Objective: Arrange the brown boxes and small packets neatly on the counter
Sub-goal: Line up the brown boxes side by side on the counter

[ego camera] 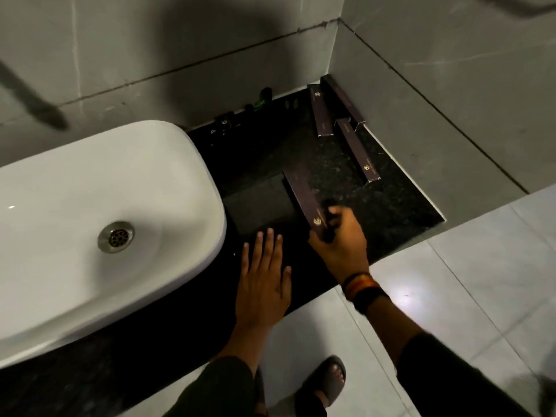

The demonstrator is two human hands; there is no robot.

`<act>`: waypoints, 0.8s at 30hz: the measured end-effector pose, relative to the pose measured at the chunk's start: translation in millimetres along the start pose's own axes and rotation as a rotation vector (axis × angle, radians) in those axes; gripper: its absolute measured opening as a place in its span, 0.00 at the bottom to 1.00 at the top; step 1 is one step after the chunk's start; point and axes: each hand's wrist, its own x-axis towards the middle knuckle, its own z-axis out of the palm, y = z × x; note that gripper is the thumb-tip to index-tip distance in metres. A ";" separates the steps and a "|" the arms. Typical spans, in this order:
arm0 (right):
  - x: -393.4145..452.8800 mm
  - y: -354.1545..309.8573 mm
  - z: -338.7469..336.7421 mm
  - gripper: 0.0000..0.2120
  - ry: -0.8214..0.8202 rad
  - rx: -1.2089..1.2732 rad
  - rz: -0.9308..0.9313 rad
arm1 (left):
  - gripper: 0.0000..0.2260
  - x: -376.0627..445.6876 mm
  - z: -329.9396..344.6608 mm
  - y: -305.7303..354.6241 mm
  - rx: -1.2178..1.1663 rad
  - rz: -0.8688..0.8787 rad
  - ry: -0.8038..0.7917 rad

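My right hand (340,239) grips the near end of a long brown box (304,197) with a gold logo, held over the black stone counter (391,206). My left hand (264,272) lies flat on the counter near its front edge, fingers apart, holding nothing. Three more long brown boxes sit in the far right corner: one (320,111) pointing away from me, one (343,102) along the side wall, and one (358,150) nearer to me. Small dark packets (224,123) lie against the back wall, hard to make out in the dim light.
A white basin (90,221) with a metal drain (115,237) fills the counter's left side. Small dark bottles (264,96) stand by the back wall. Grey tiled walls close the back and right. Below the counter edge lie pale floor tiles and a sandalled foot (326,380).
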 end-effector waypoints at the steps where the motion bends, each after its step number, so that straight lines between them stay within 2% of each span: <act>1: -19.0 7.7 -2.0 0.26 0.000 -0.001 -0.012 | 0.28 0.0 -0.2 0.3 -0.005 -0.003 -0.007; 6: -59.9 28.4 -6.1 0.30 0.030 -0.127 -0.058 | 0.28 0.0 0.7 0.1 -0.010 -0.002 -0.008; 9: -57.5 27.9 -13.6 0.35 0.058 -0.091 -0.052 | 0.28 -0.6 0.1 -0.2 0.007 0.007 -0.010; 11: -44.2 26.6 -25.1 0.33 0.128 -0.055 -0.048 | 0.28 -0.7 0.8 -0.8 0.012 0.015 -0.011; 14: -1.4 25.6 -47.1 0.23 0.217 -0.024 -0.031 | 0.28 -0.7 1.1 -0.5 0.006 0.014 -0.015; 18: 78.9 14.2 -60.9 0.16 0.204 -0.176 -0.072 | 0.28 -0.7 1.9 -0.2 -0.009 0.007 -0.012; 22: 148.3 -9.5 -52.6 0.17 0.182 -0.340 -0.105 | 0.28 -1.0 5.0 -3.0 -0.058 0.019 0.013; 24: 176.3 -18.0 -49.2 0.22 0.159 -0.473 -0.029 | 0.28 -0.5 5.6 -3.8 -0.059 0.014 -0.003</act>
